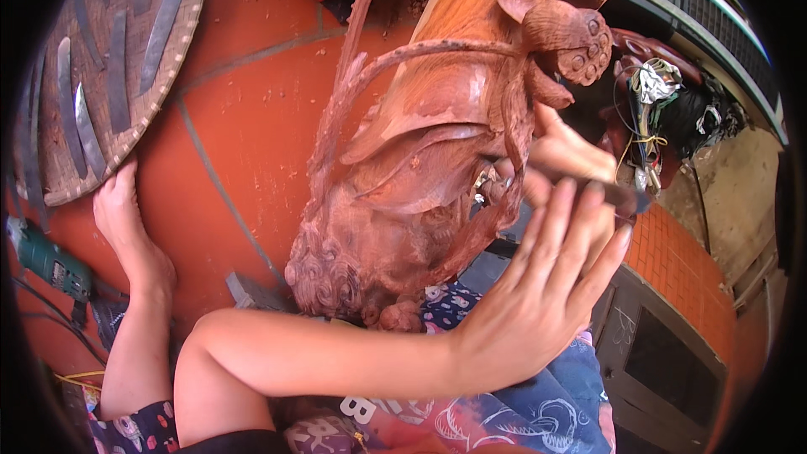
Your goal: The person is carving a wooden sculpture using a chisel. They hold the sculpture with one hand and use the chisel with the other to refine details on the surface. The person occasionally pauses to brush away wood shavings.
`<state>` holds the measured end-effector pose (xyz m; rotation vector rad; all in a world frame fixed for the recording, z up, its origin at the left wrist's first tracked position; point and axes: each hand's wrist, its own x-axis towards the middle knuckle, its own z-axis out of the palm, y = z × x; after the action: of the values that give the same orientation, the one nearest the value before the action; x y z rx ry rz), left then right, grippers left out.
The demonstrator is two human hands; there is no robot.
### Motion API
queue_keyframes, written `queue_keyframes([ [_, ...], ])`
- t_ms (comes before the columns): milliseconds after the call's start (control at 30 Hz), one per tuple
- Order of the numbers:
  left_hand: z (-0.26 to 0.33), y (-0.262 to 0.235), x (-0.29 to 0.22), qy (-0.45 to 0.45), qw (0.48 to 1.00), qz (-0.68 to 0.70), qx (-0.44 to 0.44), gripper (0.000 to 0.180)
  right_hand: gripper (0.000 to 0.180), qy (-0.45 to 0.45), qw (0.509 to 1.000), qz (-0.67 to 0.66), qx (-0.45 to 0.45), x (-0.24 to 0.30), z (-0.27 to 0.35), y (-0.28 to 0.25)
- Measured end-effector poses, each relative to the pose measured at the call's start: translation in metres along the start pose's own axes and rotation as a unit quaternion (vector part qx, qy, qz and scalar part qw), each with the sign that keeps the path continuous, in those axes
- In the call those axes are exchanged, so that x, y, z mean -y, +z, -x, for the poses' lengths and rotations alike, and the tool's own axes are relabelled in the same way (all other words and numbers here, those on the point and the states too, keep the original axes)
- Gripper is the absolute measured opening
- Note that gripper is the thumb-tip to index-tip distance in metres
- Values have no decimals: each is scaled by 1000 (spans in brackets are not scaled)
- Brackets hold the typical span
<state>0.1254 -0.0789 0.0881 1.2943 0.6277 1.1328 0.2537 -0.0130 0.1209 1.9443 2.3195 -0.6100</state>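
Observation:
A large reddish-brown wood carving [420,160], with leaf shapes, curved stems and a rounded animal-like figure, leans across the middle. My left hand [538,269] reaches in from the lower left, palm flat and fingers stretched out. Its fingertips lie against or just in front of a dark flat blade-like tool [626,197], blurred by motion. Beyond them, my right hand [572,160] is curled around that tool beside the carving's right edge, below the rounded figure. The left fingers partly hide the right hand and the tool.
A round woven tray [189,34] with several flat metal blades [118,71] lies at the upper left, my bare foot [122,202] at its rim. A green power tool [50,261] with cables is below. Tangled wires [651,109] hang at the right, above a dark panel [672,361].

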Motion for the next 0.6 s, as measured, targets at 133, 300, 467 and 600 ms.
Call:
queue_keyframes([
  [133, 5, -3, 2, 19, 999, 25, 26, 86, 12, 7, 1000, 21, -8, 12, 2, -11],
  [300, 5, -6, 5, 8, 997, 38, 59, 97, 14, 7, 999, -26, -25, -5, 3, -1],
  [467, 1, -4, 3, 32, 995, 53, 83, 99, 17, 57, 996, 47, -49, 7, 15, -8],
  [600, -2, -9, 5, 6, 997, 15, 69, 94, 18, -12, 996, -15, -85, -18, 13, 9],
])
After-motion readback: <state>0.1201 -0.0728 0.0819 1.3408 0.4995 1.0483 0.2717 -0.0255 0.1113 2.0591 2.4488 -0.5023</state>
